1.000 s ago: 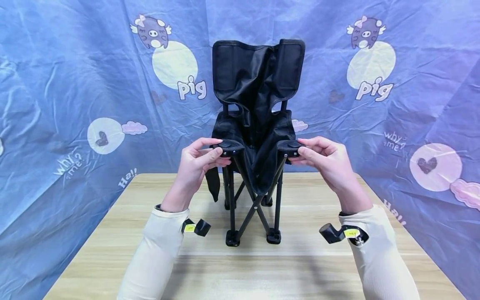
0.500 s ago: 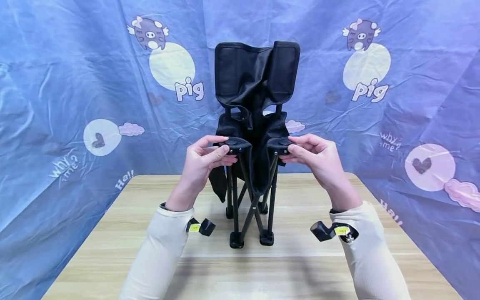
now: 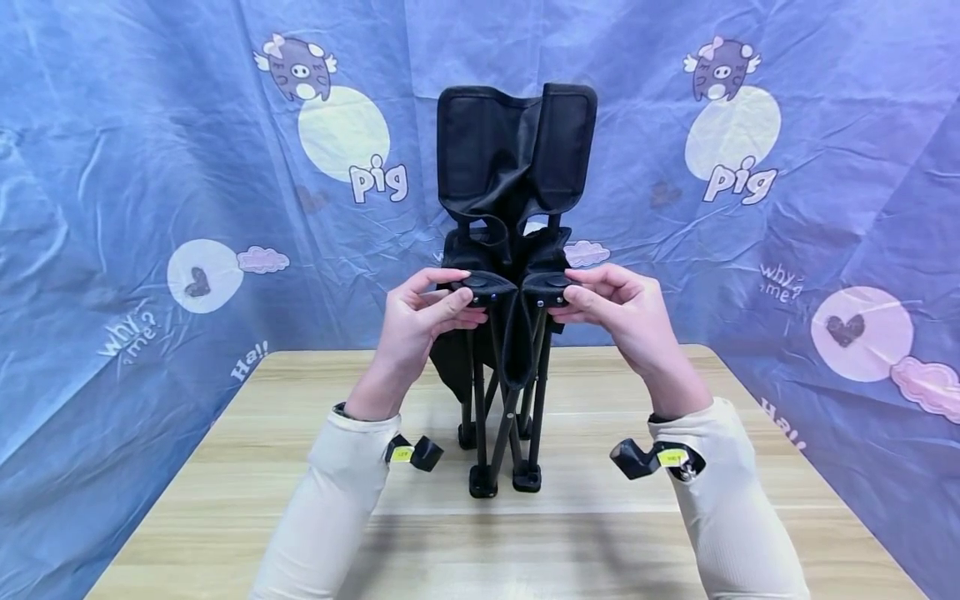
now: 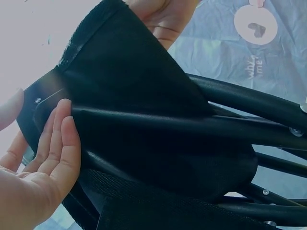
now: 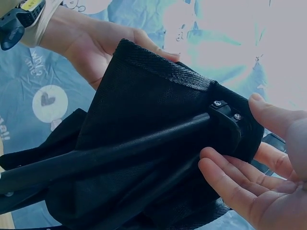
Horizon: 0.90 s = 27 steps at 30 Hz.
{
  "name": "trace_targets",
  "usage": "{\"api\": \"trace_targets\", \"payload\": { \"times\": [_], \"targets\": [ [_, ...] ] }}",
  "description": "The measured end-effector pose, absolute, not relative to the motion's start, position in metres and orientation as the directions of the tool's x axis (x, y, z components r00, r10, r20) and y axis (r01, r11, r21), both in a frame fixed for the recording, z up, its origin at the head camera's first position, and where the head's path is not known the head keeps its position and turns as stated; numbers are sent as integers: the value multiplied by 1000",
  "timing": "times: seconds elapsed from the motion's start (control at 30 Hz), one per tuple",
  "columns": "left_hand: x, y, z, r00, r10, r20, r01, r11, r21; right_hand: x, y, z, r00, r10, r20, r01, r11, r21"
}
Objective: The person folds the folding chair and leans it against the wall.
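A black folding camp chair (image 3: 480, 150) stands upright on the table, partly folded, its fabric seat creased into a deep V between the legs. With thumb and fingers, my left hand (image 3: 420, 325) pinches the front corner (image 3: 491, 287) on the chair's left side as seen from here. My right hand (image 3: 628, 312) pinches the matching corner (image 3: 545, 288) on the other side. Only a narrow gap parts the two corners. In the left wrist view, several fingers (image 4: 60, 143) lie against the underside of the fabric; the right wrist view shows much the same.
The chair's feet (image 3: 483, 482) rest on a light wooden table (image 3: 315, 500). Behind and on both sides hangs a blue cloth backdrop (image 3: 480, 42) printed with pigs, clouds and words. Each wrist carries a small black camera mount (image 3: 426, 454).
Both hands have moved inward, bringing the chair's front corners closer together. The legs stand nearer each other, the backrest is narrower and the seat fold is tighter.
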<state>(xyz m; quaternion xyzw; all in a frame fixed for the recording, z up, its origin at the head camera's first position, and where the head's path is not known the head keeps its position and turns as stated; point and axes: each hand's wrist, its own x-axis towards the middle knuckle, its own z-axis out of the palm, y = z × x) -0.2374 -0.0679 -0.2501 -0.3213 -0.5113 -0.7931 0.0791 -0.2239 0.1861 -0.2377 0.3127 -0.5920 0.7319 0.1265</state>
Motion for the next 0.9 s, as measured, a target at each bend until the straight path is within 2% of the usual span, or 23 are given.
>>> {"api": "trace_targets", "payload": {
  "times": [0.47, 0.77, 0.9],
  "targets": [
    [-238, -65, -250, -765, 204, 611, 471, -469, 747, -224, 184, -238, -778, -178, 603, -557, -248, -793],
    [-232, -72, -251, -776, 211, 594, 505, -354, 787, -217, 192, -240, -765, -214, 608, -603, -94, -792],
    [-228, -80, -256, -772, 190, 606, 543, -298, 785, -211, 198, -248, -742, -200, 640, -638, -78, -766]
  ]
}}
